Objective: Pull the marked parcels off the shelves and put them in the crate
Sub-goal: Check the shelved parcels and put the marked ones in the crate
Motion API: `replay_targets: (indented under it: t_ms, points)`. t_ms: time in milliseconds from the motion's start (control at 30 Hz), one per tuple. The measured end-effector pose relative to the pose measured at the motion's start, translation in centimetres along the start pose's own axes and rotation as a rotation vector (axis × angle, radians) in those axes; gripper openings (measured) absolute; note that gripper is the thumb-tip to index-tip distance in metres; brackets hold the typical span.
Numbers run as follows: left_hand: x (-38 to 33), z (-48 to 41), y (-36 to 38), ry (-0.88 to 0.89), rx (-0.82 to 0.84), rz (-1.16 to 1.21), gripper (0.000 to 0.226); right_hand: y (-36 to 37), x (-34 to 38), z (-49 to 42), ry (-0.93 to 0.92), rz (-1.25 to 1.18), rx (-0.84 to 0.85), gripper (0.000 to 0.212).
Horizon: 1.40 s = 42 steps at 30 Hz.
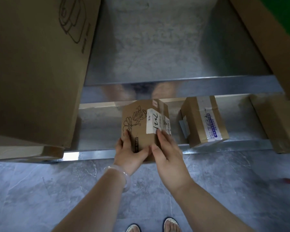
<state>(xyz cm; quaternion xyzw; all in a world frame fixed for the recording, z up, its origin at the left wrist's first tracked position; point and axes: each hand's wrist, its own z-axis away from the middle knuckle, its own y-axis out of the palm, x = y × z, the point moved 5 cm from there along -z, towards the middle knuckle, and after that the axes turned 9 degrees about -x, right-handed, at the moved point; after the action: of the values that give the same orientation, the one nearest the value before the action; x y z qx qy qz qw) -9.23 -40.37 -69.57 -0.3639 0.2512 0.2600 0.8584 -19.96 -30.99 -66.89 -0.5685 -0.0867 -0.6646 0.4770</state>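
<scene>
There it was, the marked parcel [141, 124], a small brown box with a flower sketch and a scrawled white label [153, 122], and we had both hands on it. Its near end poked out past the front lip of the lower shelf [224, 147], and its long axis ran straight away from us, under the upper shelf [157, 47]. Our left hand [129, 149] clasped the parcel's near-left corner, fingers up the side and thumb across the near face. Our right hand [168, 154] pinched the near-right corner, fingers lying over the top by the label. Both sat about equally close on the parcel's near end, so we judged the pull had to come straight back along that axis. Just right of the parcel stood a second parcel [205, 122], apart from it. Left of the parcel loomed a big carton [37, 64]. Below it lay grey floor [40, 190]. No crate showed anywhere.
</scene>
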Motion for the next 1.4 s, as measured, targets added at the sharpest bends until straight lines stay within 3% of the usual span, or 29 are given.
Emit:
replay_targets:
  t_ms: [300,433,600,700,867,1067,1200,1300,1400]
  points:
    - [-0.5,-0.1,-2.0,0.120,-0.080,-0.072,0.116,0.4,0.3,-0.6,-0.066,0.004,0.042,0.050]
    - [0.1,-0.6,-3.3,0.158,-0.099,0.037,0.086,-0.2,-0.4,-1.4,-0.053,0.050,0.016,0.065]
    - [0.0,-0.2,-4.8,0.267,-0.213,0.009,0.057,1.3,0.1,-1.5,-0.151,0.084,0.137,0.062]
    - [0.3,-0.2,-5.9,0.282,-0.329,-0.047,0.055,2.1,0.8,-1.9,-0.180,0.105,0.189,0.065]
    - [0.8,-1.1,-6.2,0.286,-0.319,-0.106,0.052,2.5,0.8,-1.6,-0.321,0.273,0.290,0.064]
    - [-1.1,-0.7,-5.7,0.264,-0.345,-0.292,0.053,-3.0,-0.7,-2.4,-0.268,0.275,0.070,0.059]
    - [-4.3,0.8,-3.9,0.336,-0.447,-0.727,0.072,-8.5,-0.9,-3.7,-0.271,0.285,-0.161,0.058]
    - [-7.5,1.4,-0.7,0.435,-0.426,-0.717,0.077,-12.6,-1.5,-5.3,-0.231,0.321,-0.304,0.058]
    - [-9.7,1.9,4.0,0.510,-0.291,-0.614,0.077,-14.6,-3.2,-6.6,-0.112,0.363,-0.305,0.060]
